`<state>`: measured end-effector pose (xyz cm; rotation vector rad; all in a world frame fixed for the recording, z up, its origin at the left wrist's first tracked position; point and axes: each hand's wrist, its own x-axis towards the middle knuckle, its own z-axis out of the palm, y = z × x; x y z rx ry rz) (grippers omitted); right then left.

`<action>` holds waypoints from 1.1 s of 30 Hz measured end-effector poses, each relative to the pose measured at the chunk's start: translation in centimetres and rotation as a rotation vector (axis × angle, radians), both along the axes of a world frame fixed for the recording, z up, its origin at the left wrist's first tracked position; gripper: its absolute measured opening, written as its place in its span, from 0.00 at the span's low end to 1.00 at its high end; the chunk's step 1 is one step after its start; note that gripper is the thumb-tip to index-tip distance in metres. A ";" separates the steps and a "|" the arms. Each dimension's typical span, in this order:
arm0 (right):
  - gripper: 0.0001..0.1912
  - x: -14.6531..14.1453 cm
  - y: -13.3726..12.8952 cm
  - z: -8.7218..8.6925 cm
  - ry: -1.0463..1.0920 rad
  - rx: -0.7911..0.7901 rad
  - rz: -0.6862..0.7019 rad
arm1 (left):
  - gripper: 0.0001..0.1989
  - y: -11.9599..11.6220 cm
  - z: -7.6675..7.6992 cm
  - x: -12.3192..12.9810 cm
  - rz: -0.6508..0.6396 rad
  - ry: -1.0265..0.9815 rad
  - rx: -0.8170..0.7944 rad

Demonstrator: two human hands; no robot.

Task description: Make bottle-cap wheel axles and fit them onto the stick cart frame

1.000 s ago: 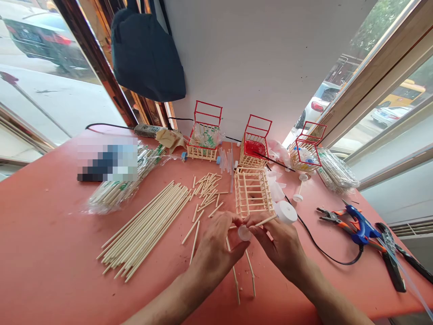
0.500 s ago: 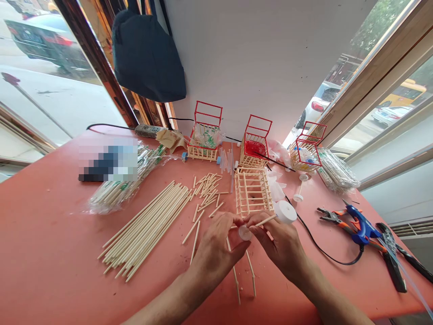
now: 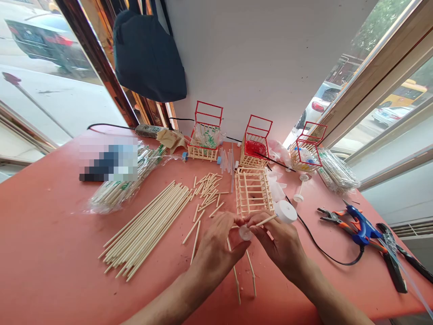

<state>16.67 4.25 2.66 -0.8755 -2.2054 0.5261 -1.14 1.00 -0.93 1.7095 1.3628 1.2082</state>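
My left hand (image 3: 221, 239) is closed on a small white cap (image 3: 245, 233), its thumb and fingers at the cap's left side. Close against it, my right hand (image 3: 279, 239) pinches a short wooden stick (image 3: 266, 220) that slants up to the right. A large white round cap (image 3: 287, 211) sits at the stick's far end. Just beyond my fingers stands a wooden stick frame (image 3: 254, 190). Two thin sticks (image 3: 252, 275) with joints extend below my hands toward the table's near edge.
Long sticks (image 3: 147, 228) and short pieces (image 3: 208, 189) lie left on the red table (image 3: 50, 234). Behind stand red-trimmed baskets (image 3: 203, 151). Pliers (image 3: 329, 215), a blue glue gun (image 3: 363, 228) and its black cable (image 3: 318, 246) lie right. A dark bag (image 3: 149, 56) hangs behind.
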 end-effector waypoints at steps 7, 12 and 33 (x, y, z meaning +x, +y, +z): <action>0.07 -0.1 -0.1 0.1 0.011 0.004 -0.005 | 0.11 0.1 0.2 -0.1 0.003 -0.026 -0.072; 0.07 -0.1 0.0 0.2 -0.002 0.015 -0.024 | 0.15 0.1 0.2 -0.2 0.006 -0.074 -0.116; 0.10 0.2 0.0 -0.2 -0.068 0.041 -0.058 | 0.12 0.1 0.4 0.1 0.027 -0.059 -0.107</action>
